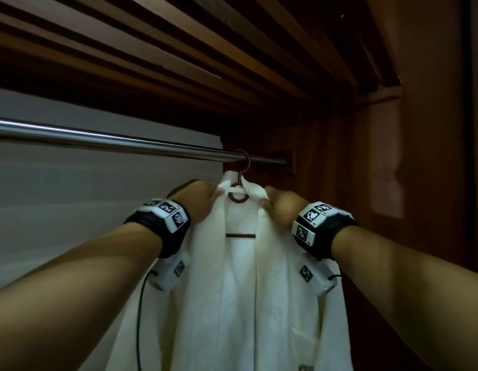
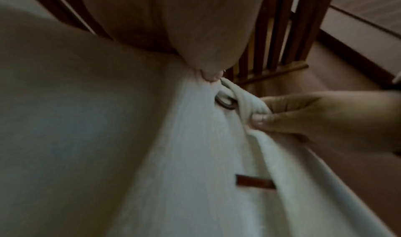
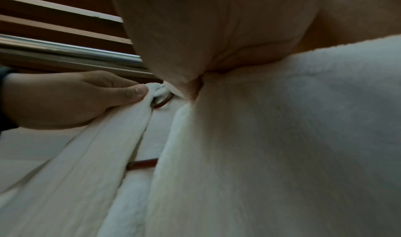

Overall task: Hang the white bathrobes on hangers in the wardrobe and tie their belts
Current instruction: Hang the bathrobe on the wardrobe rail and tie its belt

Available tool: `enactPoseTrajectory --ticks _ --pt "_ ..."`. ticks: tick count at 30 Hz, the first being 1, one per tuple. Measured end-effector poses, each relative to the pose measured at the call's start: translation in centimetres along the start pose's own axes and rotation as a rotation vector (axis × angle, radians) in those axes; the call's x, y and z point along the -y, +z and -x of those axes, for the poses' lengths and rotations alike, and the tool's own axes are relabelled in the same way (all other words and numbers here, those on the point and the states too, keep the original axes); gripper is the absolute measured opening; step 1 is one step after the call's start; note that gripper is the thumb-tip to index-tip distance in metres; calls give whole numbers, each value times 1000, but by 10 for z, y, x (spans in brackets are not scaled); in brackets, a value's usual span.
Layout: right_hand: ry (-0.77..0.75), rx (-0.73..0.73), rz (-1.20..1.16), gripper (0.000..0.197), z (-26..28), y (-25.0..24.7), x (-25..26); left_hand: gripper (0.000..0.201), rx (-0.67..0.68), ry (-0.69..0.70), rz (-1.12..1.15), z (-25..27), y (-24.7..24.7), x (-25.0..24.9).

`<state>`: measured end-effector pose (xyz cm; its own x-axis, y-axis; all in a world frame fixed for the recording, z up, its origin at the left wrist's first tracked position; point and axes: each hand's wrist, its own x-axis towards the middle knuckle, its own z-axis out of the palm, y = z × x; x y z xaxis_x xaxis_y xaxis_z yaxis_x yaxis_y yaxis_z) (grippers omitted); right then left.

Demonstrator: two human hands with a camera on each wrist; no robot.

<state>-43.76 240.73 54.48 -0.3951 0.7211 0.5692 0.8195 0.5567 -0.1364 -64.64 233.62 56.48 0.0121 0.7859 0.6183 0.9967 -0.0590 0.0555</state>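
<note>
A white bathrobe (image 1: 240,290) hangs open-fronted on a dark red hanger (image 1: 239,195) whose hook sits over the metal rail (image 1: 98,139) near its right end. My left hand (image 1: 200,199) pinches the left side of the collar beside the hanger's neck. On the other side my right hand (image 1: 278,203) pinches the right collar edge. The hanger's crossbar (image 1: 240,235) shows between the two front edges. In the left wrist view the right hand (image 2: 303,117) grips a fold of collar. The right wrist view shows the left hand (image 3: 82,100) with its thumb on the cloth. No belt is visible.
Wooden slats (image 1: 179,49) form the wardrobe's ceiling above the rail. A dark wood side wall (image 1: 433,183) stands close on the right. A pale panel (image 1: 85,210) lies behind the rail on the left, where the rail is bare.
</note>
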Motion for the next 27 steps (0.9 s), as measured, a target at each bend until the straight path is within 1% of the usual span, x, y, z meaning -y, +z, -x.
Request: enactPoseTrajectory --ticks 4,6,8,11,13,14,15,17,18,19,20,21,22,23,24,25,26,27 --pt "-14 16 -76 45 9 9 -1 44 -16 17 75 -6 11 -9" --pt "-19 -27 -179 46 10 15 -4 46 -18 38 100 -3 19 -5" --pt "-13 -83 -348 46 8 21 -7 43 -39 39 97 1 22 -4" --pt "21 -111 -664 39 6 27 -15 36 -89 37 26 5 22 -4" --pt "85 -225 -845 38 9 29 -25 36 -131 65 -6 8 22 0" --pt "111 -265 -831 39 12 31 -29 37 -145 85 -10 8 24 3" --pt "105 -272 -737 37 17 32 -31 40 -150 104 -16 9 26 6" --pt "53 -229 -553 30 22 37 -31 45 -157 130 -33 8 30 8" --pt "35 -198 -524 32 25 38 -27 48 -152 134 -31 8 30 8" --pt "19 -187 -481 43 28 37 -20 51 -140 133 -20 8 31 7" --pt "6 -195 -401 59 26 36 -15 53 -128 135 1 8 31 5" --pt "5 -189 -283 72 25 34 -8 54 -121 137 26 9 32 3" --pt "22 -179 -189 77 22 31 0 55 -119 141 53 10 34 1" --pt "50 -146 -132 73 16 27 9 56 -121 144 72 12 35 0" --pt "107 -96 -102 63 12 20 17 57 -122 148 82 13 36 -1" --pt "136 -57 -97 48 10 13 22 58 -120 147 82 14 36 0" --pt "127 -29 -95 33 9 6 25 59 -114 142 80 14 37 1" --pt "82 -23 -105 24 8 2 24 60 -108 136 73 14 37 3"
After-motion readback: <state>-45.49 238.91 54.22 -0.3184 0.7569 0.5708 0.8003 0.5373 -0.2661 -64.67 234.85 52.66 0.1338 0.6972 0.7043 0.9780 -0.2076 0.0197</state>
